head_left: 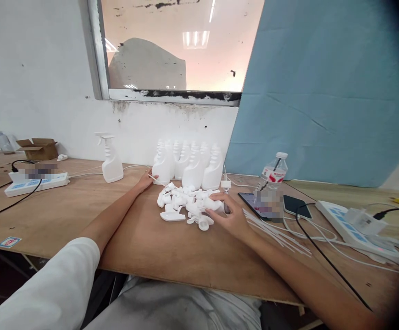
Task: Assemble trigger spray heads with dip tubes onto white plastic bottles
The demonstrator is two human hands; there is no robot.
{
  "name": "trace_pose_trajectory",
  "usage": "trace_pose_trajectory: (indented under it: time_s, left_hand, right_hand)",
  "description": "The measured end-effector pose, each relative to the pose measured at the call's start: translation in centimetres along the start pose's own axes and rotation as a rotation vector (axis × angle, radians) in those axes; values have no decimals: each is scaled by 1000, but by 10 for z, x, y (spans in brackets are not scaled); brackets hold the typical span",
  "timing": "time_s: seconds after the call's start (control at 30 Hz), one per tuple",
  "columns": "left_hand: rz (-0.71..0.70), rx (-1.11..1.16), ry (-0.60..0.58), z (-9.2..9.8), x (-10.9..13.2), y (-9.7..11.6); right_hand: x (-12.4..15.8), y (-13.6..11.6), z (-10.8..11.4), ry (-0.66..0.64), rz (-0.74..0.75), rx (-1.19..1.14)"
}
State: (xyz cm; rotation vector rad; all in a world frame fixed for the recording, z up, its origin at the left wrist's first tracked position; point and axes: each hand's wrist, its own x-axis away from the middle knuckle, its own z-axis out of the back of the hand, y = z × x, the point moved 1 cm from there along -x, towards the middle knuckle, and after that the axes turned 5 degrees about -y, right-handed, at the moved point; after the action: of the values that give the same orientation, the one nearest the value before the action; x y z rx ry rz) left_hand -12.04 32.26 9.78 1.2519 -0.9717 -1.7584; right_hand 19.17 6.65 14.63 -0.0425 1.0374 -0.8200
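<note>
A pile of white spray-trigger heads (185,207) lies on the wooden table (82,215). Behind it stands a cluster of several white plastic bottles (189,165) without heads. My left hand (146,180) reaches forward and touches the leftmost bottle (162,168) at its base, fingers around it. My right hand (227,214) rests on the right side of the pile, fingers closing on a trigger head (213,204). One finished spray bottle (111,160) with its trigger on stands apart to the left.
A water bottle (271,179), two phones (258,205) and a bundle of thin white tubes (271,229) lie right of the pile. Power strips (36,182) with cables sit at both sides. A small cardboard box (39,148) is far left. A blue sheet (323,91) hangs behind.
</note>
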Motion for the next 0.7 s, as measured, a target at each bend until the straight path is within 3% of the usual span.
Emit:
trace_pose_trajectory:
  time_s: [0.33,0.57,0.7]
  left_hand:
    - [1,-126,-50,-35,-11,-1]
    - [-15,-213,40,-49,-9,7]
    - [-102,-212,214,-46,4,28]
  right_hand:
    - [1,3,-4,-35,15,-10]
    - [2,4,-4,-42,21,5]
    - [3,2,-3,-2,-5,30]
